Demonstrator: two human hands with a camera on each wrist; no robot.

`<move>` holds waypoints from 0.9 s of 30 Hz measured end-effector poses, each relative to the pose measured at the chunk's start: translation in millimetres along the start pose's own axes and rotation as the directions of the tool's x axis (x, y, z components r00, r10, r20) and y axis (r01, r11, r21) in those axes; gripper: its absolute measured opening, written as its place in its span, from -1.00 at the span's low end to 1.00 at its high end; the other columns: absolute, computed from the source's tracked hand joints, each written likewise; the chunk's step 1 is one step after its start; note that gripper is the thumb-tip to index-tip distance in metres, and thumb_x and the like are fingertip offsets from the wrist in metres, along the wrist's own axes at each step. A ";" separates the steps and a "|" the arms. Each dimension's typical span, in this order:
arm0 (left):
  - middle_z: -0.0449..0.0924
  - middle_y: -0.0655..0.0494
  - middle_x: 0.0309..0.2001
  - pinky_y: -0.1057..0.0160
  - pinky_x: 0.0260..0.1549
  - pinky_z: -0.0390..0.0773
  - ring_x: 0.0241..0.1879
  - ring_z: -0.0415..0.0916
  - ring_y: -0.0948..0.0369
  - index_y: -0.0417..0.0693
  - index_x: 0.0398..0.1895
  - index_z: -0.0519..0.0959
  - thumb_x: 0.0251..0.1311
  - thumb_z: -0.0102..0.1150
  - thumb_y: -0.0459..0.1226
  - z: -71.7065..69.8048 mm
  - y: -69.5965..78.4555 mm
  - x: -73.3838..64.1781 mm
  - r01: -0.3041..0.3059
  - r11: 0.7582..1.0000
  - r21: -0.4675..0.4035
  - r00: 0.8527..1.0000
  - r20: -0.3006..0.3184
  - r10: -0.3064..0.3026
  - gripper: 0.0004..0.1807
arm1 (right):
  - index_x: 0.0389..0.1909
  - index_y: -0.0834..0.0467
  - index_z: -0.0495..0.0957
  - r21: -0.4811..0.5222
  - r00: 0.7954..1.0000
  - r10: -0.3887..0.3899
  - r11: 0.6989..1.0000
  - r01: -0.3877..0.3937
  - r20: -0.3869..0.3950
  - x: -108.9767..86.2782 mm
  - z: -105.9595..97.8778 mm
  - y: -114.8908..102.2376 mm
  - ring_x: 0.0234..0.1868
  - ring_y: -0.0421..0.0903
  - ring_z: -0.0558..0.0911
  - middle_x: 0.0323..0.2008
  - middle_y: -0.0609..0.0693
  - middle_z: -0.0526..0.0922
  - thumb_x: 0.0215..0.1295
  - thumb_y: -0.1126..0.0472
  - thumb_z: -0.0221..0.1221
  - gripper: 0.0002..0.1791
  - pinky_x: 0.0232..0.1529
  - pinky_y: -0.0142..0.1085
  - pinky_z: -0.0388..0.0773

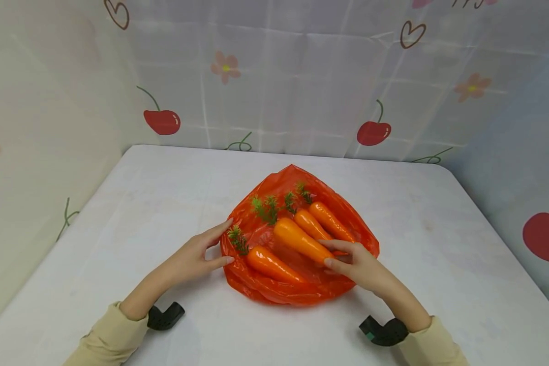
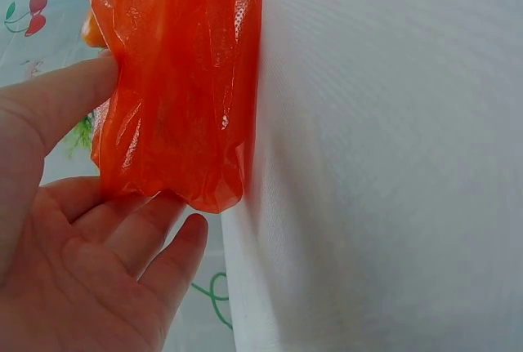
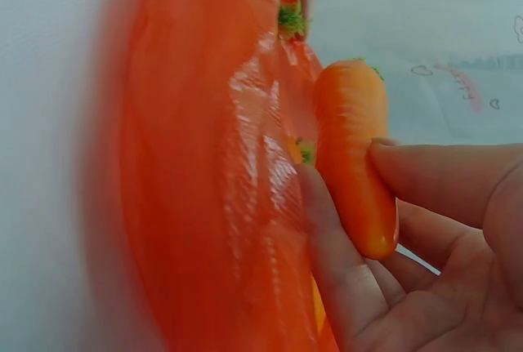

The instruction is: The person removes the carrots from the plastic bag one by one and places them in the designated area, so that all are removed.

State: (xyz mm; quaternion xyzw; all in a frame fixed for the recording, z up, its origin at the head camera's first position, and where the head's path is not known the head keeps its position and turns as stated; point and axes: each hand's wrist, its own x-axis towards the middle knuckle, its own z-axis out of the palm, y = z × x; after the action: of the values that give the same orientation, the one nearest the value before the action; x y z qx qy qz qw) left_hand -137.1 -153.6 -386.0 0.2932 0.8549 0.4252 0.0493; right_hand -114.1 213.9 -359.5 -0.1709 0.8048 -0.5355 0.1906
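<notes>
An orange-red plastic bag (image 1: 302, 297) lies spread open on the table, its rim raised around several glossy carrots with green tops. My right hand (image 1: 359, 267) pinches the narrow end of one carrot (image 1: 299, 239) between thumb and fingers, the tip pointing toward me. In the right wrist view this carrot (image 3: 351, 123) stands above the bag's rim. Another carrot (image 1: 274, 265) rests in the bag nearer to me, and two more lie behind the gripped one. At the bag's left side my left hand (image 1: 196, 254) touches the plastic with thumb and fingers spread apart.
The bag sits mid-table on a white cloth (image 1: 174, 183). A printed curtain (image 1: 293, 86) with cherries and flowers hangs behind the table and along both sides. Each wrist carries a black camera mount, such as the one at the left wrist (image 1: 164, 316).
</notes>
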 end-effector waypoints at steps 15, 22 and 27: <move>0.14 0.02 0.37 0.01 0.13 0.32 0.32 0.11 0.06 -0.07 0.44 0.10 0.09 0.33 -0.15 1.1 -0.2 -0.6 0.023 1.000 -0.016 1.000 0.010 -0.023 -0.12 | 0.26 0.38 0.29 -0.002 0.972 -0.018 1.000 0.018 -0.235 -15.4 -52.5 -0.1 -0.03 -0.03 0.58 0.13 0.29 0.41 0.36 0.20 0.09 -0.47 -0.08 -0.31 0.53; 0.13 0.04 0.38 0.02 0.14 0.31 0.32 0.10 0.07 -0.05 0.44 0.10 0.09 0.33 -0.14 1.1 2.0 -1.7 0.036 0.999 -0.008 0.999 0.017 -0.035 -0.12 | 0.31 0.34 0.22 0.136 0.941 0.063 0.991 -0.019 -0.332 -21.3 -89.5 15.9 -0.04 -0.22 0.56 0.03 0.01 0.52 0.37 0.11 0.08 -0.40 -0.04 -0.37 0.49; 0.13 0.03 0.37 0.02 0.14 0.31 0.32 0.11 0.07 -0.06 0.44 0.10 0.09 0.33 -0.14 0.0 2.0 -1.0 0.028 1.000 0.002 0.999 0.016 -0.028 -0.12 | 0.19 0.19 0.37 0.362 0.917 0.099 0.931 0.051 -0.385 -23.1 -114.1 30.7 -0.10 -0.26 0.59 -0.09 -0.10 0.55 0.31 0.17 0.15 -0.55 -0.08 -0.41 0.50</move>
State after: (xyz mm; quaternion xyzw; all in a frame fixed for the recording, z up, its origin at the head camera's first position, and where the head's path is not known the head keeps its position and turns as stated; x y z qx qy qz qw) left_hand -135.4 -153.2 -384.6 0.2845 0.8589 0.4213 0.0617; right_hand -152.1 327.2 -344.7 -0.0102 0.7150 -0.6966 0.0585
